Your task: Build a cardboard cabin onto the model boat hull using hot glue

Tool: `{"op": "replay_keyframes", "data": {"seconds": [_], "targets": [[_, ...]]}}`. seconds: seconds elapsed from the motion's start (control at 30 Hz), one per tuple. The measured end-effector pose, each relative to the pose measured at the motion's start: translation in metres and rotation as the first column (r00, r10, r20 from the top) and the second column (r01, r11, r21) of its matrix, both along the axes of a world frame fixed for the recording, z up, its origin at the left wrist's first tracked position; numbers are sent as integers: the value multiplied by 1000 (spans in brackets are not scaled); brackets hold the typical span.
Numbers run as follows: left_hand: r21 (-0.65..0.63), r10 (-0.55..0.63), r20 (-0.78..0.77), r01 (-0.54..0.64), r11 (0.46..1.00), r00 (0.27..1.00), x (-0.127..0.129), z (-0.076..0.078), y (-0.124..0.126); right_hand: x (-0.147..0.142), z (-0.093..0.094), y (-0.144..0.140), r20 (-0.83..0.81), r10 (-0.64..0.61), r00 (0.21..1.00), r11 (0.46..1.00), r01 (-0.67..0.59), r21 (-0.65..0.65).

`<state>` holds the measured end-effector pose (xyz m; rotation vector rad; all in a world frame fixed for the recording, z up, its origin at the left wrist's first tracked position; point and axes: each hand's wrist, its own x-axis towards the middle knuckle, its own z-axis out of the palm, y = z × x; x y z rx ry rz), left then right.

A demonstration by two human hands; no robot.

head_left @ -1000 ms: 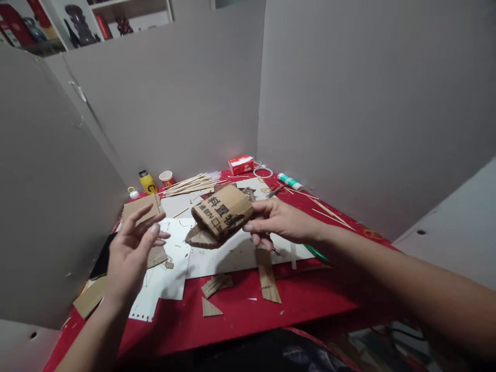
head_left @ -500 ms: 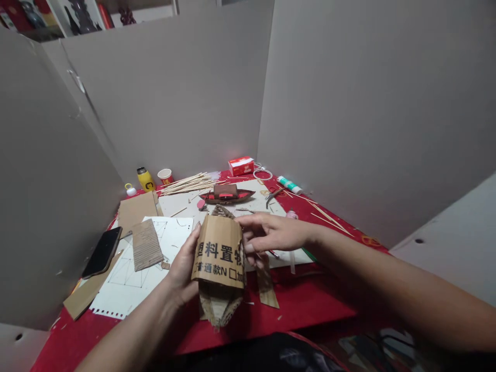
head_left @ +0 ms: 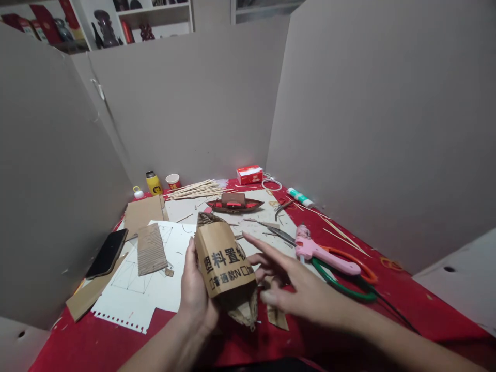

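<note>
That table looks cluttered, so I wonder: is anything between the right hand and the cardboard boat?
Nothing visible: the right hand is close beside the cardboard boat, which the left hand holds. The pink glue gun lies farther right.

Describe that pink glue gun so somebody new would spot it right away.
On the red table, look beyond and to the right of the right hand. Scissors with green and orange handles lie there, and the glue gun overlaps those handles in view. Its solid pink, pistol-like body sets it apart from their open loops.
</note>
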<state>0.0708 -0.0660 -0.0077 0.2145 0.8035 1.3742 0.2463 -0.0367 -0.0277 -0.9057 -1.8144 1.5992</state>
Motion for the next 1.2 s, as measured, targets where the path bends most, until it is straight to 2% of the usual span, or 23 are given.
{"op": "replay_keyframes", "data": {"seconds": [0.07, 0.2, 0.3, 0.37, 0.43, 0.53, 0.6, 0.67, 0.73, 0.87, 0.97, 1.07, 1.13, 1.2], "targets": [[20, 64, -29, -64, 998, 998, 8, -5, 1, -6, -3, -10, 47, -24, 999, 999, 23, 30], [85, 176, -95, -168, 982, 980, 16, -14, 3, -15, -2, -2, -91, -14, 996, 1000, 11, -24], [155, 151, -224, -118, 981, 963, 2, -19, 4, -9, 0, 21, -105, -15, 994, 996, 6, -93], [210, 143, -378, -66, 976, 915, -16, -21, 3, -1, 1, 39, -86, -8, 996, 991, -4, -136], [296, 189, -559, -19, 955, 807, -36, -20, 3, 6, 2, 55, -66, 2, 998, 987, -13, -163], [446, 327, -793, 123, 887, 515, -62, -19, 3, 10, 3, 74, -26, 37, 999, 982, -42, -186], [479, 376, -857, 279, 832, 352, -73, -21, 6, 8, 5, 82, 10, 85, 996, 976, -81, -201], [450, 345, -887, 415, 790, 306, -80, -26, 10, 3, 6, 90, 47, 136, 990, 971, -123, -207], [383, 252, -916, 494, 780, 313, -83, -32, 17, -5, 6, 97, 82, 179, 980, 966, -159, -206], [260, 122, -955, 566, 782, 271, -86, -41, 33, -22, -2, 115, 156, 238, 959, 957, -204, -207], [208, 51, -961, 592, 779, 271, -90, -44, 43, -26, -6, 130, 219, 235, 947, 962, -194, -194], [192, 34, -960, 569, 800, 277, -95, -50, 50, -16, 0, 136, 289, 141, 947, 986, -109, -125], [189, 43, -962, 537, 822, 271, -99, -58, 52, -4, 7, 128, 331, -48, 942, 999, 39, 35], [164, 40, -968, 509, 845, 246, -103, -65, 53, 5, 10, 109, 330, -322, 887, 925, 220, 311]]}}
